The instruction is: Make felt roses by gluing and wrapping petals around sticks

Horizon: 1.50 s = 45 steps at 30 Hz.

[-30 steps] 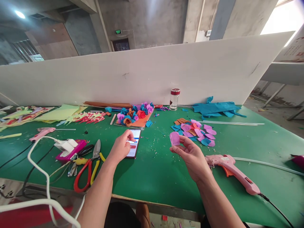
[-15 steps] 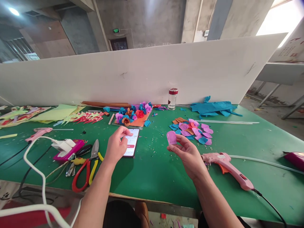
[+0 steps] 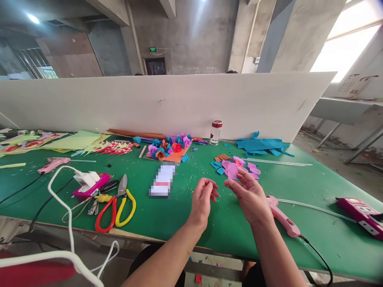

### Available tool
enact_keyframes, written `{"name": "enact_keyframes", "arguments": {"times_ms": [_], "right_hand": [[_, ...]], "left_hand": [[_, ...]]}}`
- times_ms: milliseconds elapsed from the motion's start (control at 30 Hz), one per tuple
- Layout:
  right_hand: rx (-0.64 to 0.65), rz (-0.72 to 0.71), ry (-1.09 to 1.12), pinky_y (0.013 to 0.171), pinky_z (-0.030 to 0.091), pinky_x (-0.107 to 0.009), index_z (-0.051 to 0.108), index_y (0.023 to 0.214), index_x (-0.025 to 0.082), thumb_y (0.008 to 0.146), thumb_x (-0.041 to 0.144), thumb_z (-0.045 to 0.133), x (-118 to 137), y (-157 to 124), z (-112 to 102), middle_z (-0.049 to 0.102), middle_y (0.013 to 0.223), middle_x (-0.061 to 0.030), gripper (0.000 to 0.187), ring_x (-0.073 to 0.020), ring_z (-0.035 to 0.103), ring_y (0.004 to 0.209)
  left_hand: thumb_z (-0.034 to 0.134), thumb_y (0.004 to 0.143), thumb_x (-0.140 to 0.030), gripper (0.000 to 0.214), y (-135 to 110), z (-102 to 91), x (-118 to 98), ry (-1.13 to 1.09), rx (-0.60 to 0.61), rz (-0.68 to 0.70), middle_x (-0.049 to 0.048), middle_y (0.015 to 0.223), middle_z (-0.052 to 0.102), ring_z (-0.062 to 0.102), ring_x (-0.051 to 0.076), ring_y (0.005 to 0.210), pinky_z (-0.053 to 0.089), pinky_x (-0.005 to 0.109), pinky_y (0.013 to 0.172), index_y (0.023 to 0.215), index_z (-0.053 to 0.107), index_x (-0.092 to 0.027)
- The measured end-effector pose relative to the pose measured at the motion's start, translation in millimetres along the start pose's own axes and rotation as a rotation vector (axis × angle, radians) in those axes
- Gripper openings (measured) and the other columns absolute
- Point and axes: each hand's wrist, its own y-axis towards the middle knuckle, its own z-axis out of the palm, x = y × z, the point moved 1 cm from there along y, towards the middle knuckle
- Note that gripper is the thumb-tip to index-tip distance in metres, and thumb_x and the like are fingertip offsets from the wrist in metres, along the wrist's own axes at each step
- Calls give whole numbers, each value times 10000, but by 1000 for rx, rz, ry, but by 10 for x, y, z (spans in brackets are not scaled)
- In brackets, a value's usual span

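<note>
In my right hand [image 3: 249, 197] a purple paper petal [image 3: 231, 170] is pinched between thumb and fingertips, in front of a pile of cut petals. My left hand [image 3: 203, 201] hovers over the table just left of it, fingers loosely curled and apart, nothing visible in them. A pink glue gun [image 3: 283, 217] lies beside my right wrist, partly hidden by it. Purple, blue and orange-brown paper petals [image 3: 220, 164] are heaped behind the right hand. To the left of my left hand lies a phone [image 3: 163, 181], its screen blurred out.
Paper flowers [image 3: 170, 147] sit at the back. Red-and-yellow-handled shears [image 3: 121, 201], a magenta power strip [image 3: 92, 187] and another pink glue gun [image 3: 55, 164] lie left. A glass jar [image 3: 216, 133] stands near the white partition [image 3: 134, 105]. Blue paper [image 3: 260, 146] lies back right.
My left hand has left the phone and moved right, close to my right hand. My right hand still holds the purple petal. The view has shifted slightly.
</note>
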Motion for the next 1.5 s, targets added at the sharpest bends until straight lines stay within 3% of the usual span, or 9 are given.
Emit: {"name": "enact_keyframes", "arguments": {"times_ms": [300, 667, 1100, 1500], "right_hand": [[37, -9, 13, 738, 528, -299, 637, 1104, 237, 539, 342, 921, 6, -43, -8, 696, 943, -14, 641, -164, 677, 734], [58, -44, -13, 781, 512, -297, 643, 1106, 239, 590, 327, 899, -45, -49, -40, 684, 1008, -25, 583, -152, 662, 771], [75, -23, 18, 702, 510, -258, 646, 1063, 251, 571, 292, 904, -70, -47, 8, 660, 1000, 1, 557, -132, 654, 743], [79, -41, -35, 778, 535, -327, 667, 1073, 240, 557, 358, 909, 22, -71, -18, 665, 1036, -26, 582, -161, 669, 747]], "left_hand": [[542, 868, -393, 193, -48, 132, -13, -21, 151, 2, 27, 874, 660, 553, 130, 668, 422, 249, 597, 857, 554, -201], [518, 889, -439, 257, -23, 108, 25, -6, 143, 11, 25, 843, 665, 548, 123, 635, 411, 249, 586, 819, 564, -196], [531, 886, -443, 261, -24, 69, 10, -18, 143, 3, 6, 739, 631, 537, 122, 602, 403, 248, 570, 800, 559, -198], [600, 823, -422, 230, 18, 16, -14, 47, 134, 48, 8, 747, 622, 546, 129, 608, 408, 253, 575, 788, 568, -198]]}}
